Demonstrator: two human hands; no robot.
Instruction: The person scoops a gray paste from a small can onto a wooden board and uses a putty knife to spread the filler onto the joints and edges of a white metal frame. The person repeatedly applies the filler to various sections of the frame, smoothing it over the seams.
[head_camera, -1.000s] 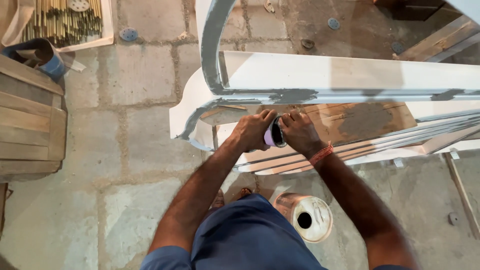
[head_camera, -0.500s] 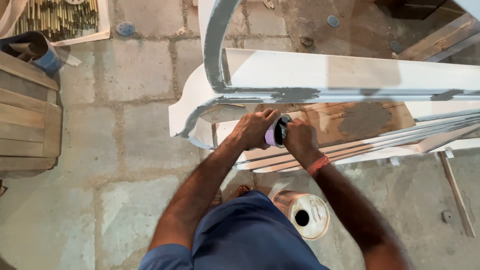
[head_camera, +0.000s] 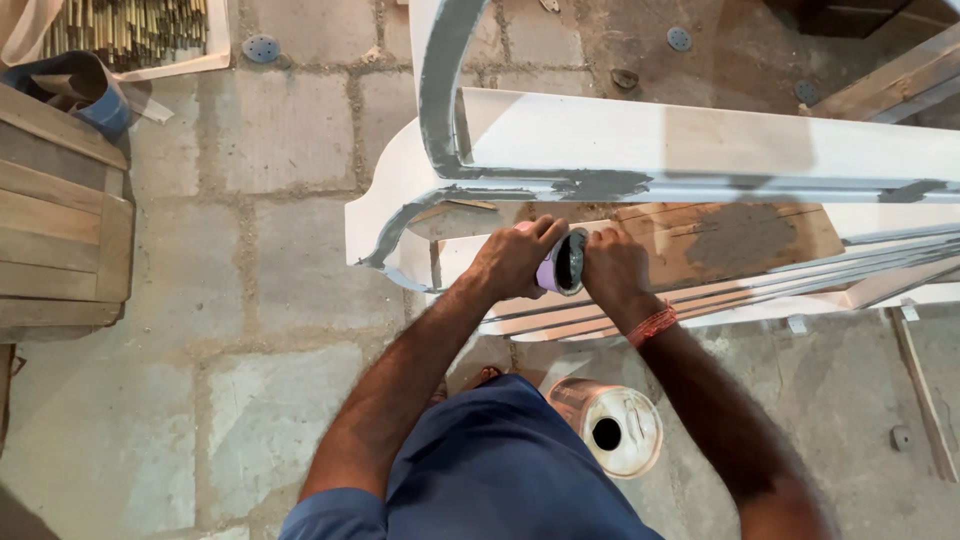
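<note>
Tin (head_camera: 560, 265), small and pink-sided with dark grey filler inside, sits tilted between both hands over the white frame (head_camera: 700, 135). The left hand (head_camera: 515, 258) is curled closed around its side; the right hand (head_camera: 612, 265) has fingers bent at the open mouth, though whether they dip in I cannot tell. The step looks like taking up filler; next calls for spreading it along the grey-smeared seams. A bare wooden panel (head_camera: 720, 240) lies just beyond; a round can (head_camera: 620, 430) stands on the floor below

Matt white painted wood frame (head_camera: 700, 140) with grey filler smears; bare rough plywood (head_camera: 720, 240); rough concrete floor (head_camera: 280, 260); glossy metal tin (head_camera: 618, 430).
</note>
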